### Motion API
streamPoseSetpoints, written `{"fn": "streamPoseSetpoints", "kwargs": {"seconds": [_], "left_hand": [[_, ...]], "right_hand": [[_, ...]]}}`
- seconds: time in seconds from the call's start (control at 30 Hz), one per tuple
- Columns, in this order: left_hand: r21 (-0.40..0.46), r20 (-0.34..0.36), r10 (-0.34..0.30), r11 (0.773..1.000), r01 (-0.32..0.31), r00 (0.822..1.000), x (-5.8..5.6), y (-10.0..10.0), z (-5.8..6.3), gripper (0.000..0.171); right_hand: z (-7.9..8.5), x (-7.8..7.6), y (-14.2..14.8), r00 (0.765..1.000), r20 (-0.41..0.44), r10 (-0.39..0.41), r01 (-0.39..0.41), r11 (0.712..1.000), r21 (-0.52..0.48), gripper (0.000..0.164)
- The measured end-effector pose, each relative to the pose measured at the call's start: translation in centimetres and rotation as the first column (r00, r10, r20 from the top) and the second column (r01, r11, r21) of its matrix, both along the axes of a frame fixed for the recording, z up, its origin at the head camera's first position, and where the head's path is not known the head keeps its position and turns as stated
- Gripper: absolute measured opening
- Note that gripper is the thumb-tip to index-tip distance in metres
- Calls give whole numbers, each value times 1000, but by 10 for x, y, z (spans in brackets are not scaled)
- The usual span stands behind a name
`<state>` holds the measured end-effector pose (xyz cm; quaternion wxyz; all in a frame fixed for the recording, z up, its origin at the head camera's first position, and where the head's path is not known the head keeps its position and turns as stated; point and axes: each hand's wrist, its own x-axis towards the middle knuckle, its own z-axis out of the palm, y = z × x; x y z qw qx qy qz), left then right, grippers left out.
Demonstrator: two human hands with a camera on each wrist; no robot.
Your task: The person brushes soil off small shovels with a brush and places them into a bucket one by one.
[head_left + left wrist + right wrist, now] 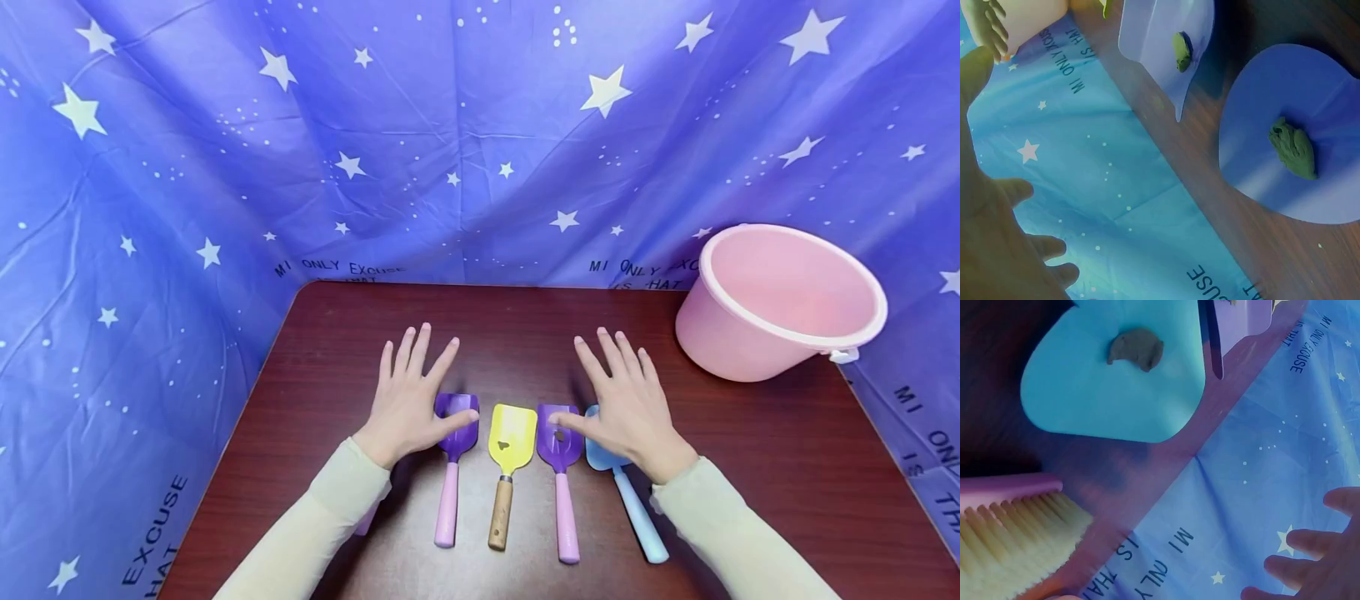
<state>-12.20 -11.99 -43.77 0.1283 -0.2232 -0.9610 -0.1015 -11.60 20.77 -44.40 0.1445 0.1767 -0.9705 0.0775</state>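
My left hand (pixel 408 408) is spread flat with fingers straight, its thumb over the leftmost visible purple shovel head (pixel 457 404). Likewise my right hand (pixel 633 408) is spread; its thumb crosses another purple shovel (pixel 558 442) and its palm partly covers a light blue shovel (pixel 641 517). Neither hand holds anything. Between them lies a yellow shovel (pixel 512 437) with a wooden handle. A pink handle (pixel 367 521) shows beneath the left wrist, its head hidden. Dark lumps lie on shovels: a green lump (pixel 1294 148) on purple, a greyish lump (pixel 1135 349) on light blue.
A pink bucket (pixel 750 342) with a white handle fitting stands at the table's back right. In the right wrist view lies a pink brush (pixel 1016 531) with cream bristles. Starry blue cloth (pixel 450 133) hangs around the brown table (pixel 285 400).
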Motion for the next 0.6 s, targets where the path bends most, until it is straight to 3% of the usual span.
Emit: {"fn": "streamPoseSetpoints", "kwargs": {"seconds": [0.3,0.6], "left_hand": [[108,57,-103,990,96,993,-3,9,2,91],[142,56,-147,980,138,988,-4,26,11,84]], "right_hand": [[1,4,12,998,-66,14,-17,998,-59,103],[10,7,26,992,-123,-12,-4,991,-135,100]]}}
